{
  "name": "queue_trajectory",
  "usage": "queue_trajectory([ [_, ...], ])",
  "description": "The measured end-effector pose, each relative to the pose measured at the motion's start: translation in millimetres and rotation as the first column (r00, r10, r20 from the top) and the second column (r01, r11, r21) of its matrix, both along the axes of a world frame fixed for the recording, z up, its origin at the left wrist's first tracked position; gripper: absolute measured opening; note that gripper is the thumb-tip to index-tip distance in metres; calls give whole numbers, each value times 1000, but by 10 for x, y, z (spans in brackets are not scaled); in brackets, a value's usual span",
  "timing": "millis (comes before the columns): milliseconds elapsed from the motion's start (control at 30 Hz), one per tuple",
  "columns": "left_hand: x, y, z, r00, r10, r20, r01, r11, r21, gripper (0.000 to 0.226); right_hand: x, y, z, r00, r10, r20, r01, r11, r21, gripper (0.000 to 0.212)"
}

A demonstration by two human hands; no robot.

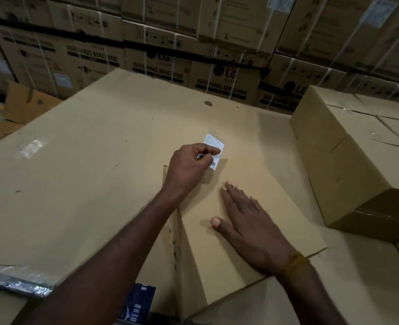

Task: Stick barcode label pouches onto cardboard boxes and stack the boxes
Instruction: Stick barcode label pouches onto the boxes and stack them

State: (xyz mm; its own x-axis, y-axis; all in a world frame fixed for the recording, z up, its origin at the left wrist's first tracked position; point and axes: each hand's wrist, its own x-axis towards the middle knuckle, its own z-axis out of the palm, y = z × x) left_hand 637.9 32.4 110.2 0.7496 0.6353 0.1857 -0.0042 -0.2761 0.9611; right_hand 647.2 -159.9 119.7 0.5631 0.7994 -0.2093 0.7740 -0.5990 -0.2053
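A plain cardboard box (259, 184) lies in front of me on a large flat cardboard sheet (88, 160). My left hand (189, 167) pinches a clear pouch with a white barcode label (213, 144) and holds it over the far end of the box top. Whether the pouch touches the box I cannot tell. My right hand (252, 228) lies flat on the box top with its fingers straight, nearer to me than the label.
Two taped cardboard boxes (358, 165) stand end to end at the right on the sheet. Stacked washing-machine cartons (161, 55) form a wall behind. A loose cardboard flap (27, 102) sits at the far left, plastic wrap (13, 277) at the near left edge.
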Motion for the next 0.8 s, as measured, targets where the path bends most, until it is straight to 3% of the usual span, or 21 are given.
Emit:
queue_trajectory([
  [133,-3,-19,-1,1000,5,1,-5,1000,13,31,19,181,-6,999,-29,27,28,999,32,80],
  [367,-15,-22,0,1000,13,-16,-13,1000,3,32,-364,-326,40,997,65,-35,-66,997,-48,89],
  [567,8,-8,1,1000,9,-27,-8,999,38,31,-60,104,15,999,-40,-21,40,999,16,83],
  [667,-7,-21,0,1000,13,-18,-12,999,35,32,-85,146,0,999,-41,12,41,999,18,93],
  [800,-17,-34,-14,1000,16,-14,-16,1000,15,32,-402,-203,50,998,-6,-68,6,1000,-5,95],
])
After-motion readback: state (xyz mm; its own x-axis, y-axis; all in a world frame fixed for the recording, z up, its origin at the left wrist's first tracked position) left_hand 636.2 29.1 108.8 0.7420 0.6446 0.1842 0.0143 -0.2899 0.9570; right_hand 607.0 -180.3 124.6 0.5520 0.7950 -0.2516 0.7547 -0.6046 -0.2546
